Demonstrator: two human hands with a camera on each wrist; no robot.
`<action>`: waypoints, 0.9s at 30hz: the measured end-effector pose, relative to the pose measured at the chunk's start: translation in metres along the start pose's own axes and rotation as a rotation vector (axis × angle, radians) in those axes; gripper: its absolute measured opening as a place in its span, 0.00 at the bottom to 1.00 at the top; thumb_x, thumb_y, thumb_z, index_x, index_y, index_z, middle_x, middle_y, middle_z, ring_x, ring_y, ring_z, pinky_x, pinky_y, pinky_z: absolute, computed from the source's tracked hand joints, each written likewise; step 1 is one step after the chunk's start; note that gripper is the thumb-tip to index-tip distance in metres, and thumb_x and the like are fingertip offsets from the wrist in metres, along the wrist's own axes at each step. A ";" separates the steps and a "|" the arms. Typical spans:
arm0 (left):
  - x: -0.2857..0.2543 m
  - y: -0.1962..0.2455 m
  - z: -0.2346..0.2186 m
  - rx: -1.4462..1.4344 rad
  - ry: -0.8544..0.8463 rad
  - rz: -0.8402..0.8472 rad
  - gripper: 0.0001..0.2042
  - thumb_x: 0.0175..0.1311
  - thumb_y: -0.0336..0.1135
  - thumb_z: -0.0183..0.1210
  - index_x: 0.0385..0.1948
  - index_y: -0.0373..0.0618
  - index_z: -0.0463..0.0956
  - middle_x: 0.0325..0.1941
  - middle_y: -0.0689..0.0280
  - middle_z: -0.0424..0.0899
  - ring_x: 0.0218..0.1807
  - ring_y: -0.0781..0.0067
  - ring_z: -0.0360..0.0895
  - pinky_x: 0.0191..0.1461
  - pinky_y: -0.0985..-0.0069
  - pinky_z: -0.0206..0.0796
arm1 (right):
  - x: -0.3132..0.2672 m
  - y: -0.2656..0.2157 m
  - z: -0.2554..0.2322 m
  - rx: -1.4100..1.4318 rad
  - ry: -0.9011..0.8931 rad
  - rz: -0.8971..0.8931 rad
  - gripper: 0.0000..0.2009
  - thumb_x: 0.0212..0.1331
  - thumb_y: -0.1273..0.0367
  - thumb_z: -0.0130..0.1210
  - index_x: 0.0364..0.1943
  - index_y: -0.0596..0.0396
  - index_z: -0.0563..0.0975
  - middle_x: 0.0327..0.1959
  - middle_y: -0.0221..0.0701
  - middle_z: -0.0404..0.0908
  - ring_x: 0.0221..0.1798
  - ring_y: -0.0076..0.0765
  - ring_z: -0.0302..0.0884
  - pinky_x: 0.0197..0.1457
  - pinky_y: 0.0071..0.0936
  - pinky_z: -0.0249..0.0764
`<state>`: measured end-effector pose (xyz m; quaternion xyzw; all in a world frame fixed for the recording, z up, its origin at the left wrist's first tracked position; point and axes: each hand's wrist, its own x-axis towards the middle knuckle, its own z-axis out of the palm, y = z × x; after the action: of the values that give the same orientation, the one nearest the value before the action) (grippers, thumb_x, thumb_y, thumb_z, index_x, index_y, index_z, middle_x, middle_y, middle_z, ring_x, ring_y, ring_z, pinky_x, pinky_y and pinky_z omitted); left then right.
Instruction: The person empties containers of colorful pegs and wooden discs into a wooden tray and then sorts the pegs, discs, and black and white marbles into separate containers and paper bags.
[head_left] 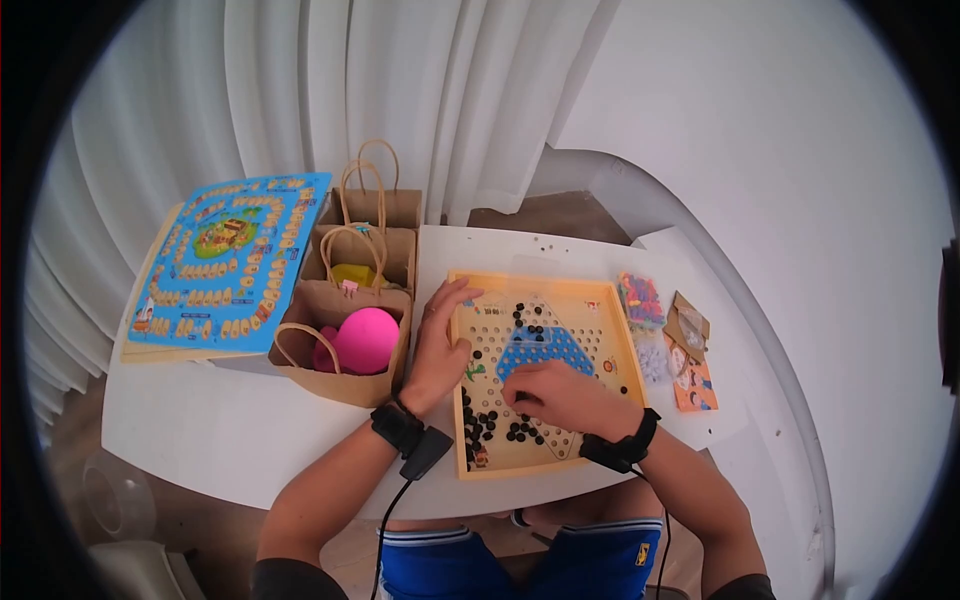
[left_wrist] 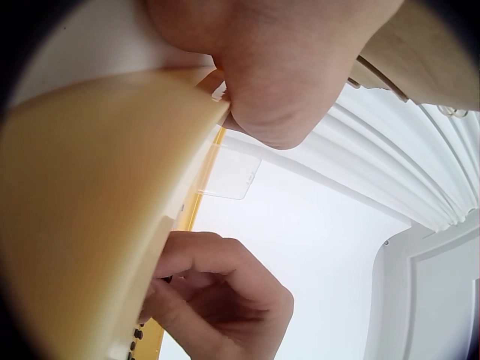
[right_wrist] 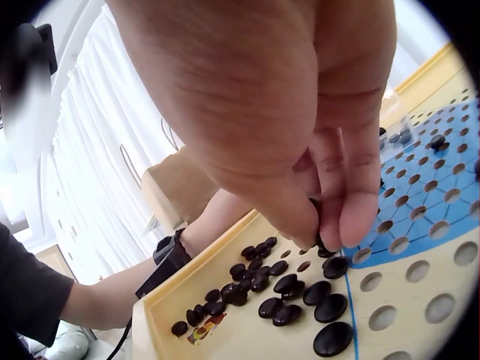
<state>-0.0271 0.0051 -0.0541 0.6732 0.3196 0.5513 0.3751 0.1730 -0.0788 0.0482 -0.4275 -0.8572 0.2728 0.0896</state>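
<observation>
A square wooden game board has a raised rim, rows of holes and a blue patch in its middle. My left hand rests along its left rim, fingers stretched toward the far corner, thumb over the edge. Low over the blue patch's near corner, my right hand pinches a small black piece between thumb and fingertips. Loose black pieces lie in the near-left part of the board. A row of black pieces runs below the right fingertips. Several more pieces sit by a clear plastic box at the far side.
Left of the board stand paper bags, one holding a pink ball. A blue printed board leans at the far left. To the right lie packs of coloured pegs, white pieces and an orange card.
</observation>
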 end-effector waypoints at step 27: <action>0.000 0.001 -0.001 0.029 -0.028 -0.023 0.36 0.45 0.08 0.45 0.61 0.44 0.74 0.77 0.54 0.65 0.85 0.51 0.50 0.86 0.63 0.45 | -0.015 0.032 -0.041 -0.154 0.269 0.304 0.08 0.60 0.74 0.63 0.43 0.59 0.83 0.43 0.41 0.85 0.44 0.46 0.85 0.49 0.39 0.80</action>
<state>-0.0284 0.0046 -0.0528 0.6826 0.3300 0.5327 0.3760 0.2197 -0.0596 0.0660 -0.5900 -0.7815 0.1574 0.1279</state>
